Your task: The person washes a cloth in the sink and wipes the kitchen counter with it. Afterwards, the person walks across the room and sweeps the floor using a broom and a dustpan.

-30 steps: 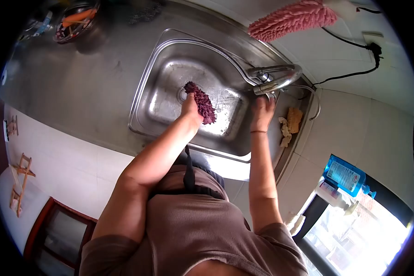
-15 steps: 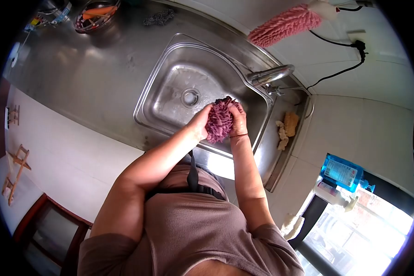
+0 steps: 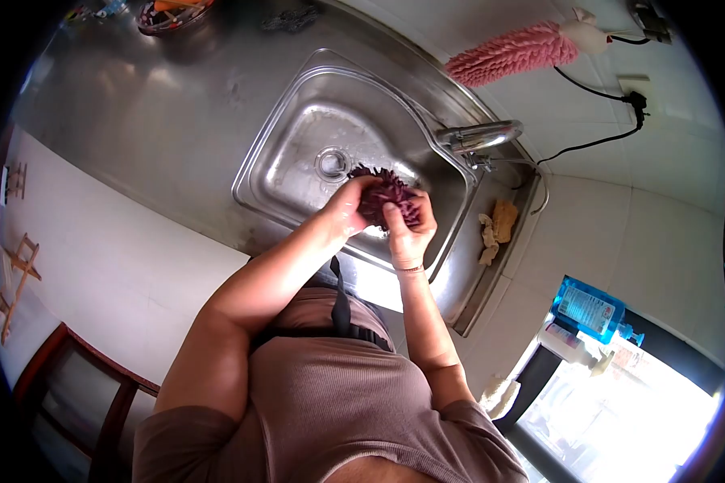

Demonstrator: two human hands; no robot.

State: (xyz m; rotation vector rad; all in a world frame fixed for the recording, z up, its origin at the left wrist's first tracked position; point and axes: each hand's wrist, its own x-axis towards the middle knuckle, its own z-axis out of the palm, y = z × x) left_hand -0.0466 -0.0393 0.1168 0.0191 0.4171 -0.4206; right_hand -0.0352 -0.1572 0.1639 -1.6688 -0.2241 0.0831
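A purple chenille cleaning cloth (image 3: 388, 200), bunched up and dark as if wet, is held between my two hands over the near right part of the steel sink (image 3: 286, 133). My left hand (image 3: 348, 209) grips its left side, with wet skin near the wrist. On the other side, my right hand (image 3: 413, 231) has its fingers wrapped round the cloth and its thumb pressed on the front. The chrome faucet (image 3: 482, 135) rises beyond the sink's right rim, its spout pointing away from my hands. Part of the cloth is hidden behind my fingers.
A yellow sponge (image 3: 504, 220) and a crumpled pale piece (image 3: 488, 241) lie on the right ledge. A dark mesh scrubber (image 3: 291, 18) and a patterned bowl (image 3: 169, 18) sit on the steel counter. A pink duster (image 3: 511, 56) hangs by the wall; a blue bottle (image 3: 590, 310) stands near the window.
The cloth has been turned and squashed smaller between my hands. My right hand has rotated so its thumb now shows on the front, and both hands have shifted slightly.
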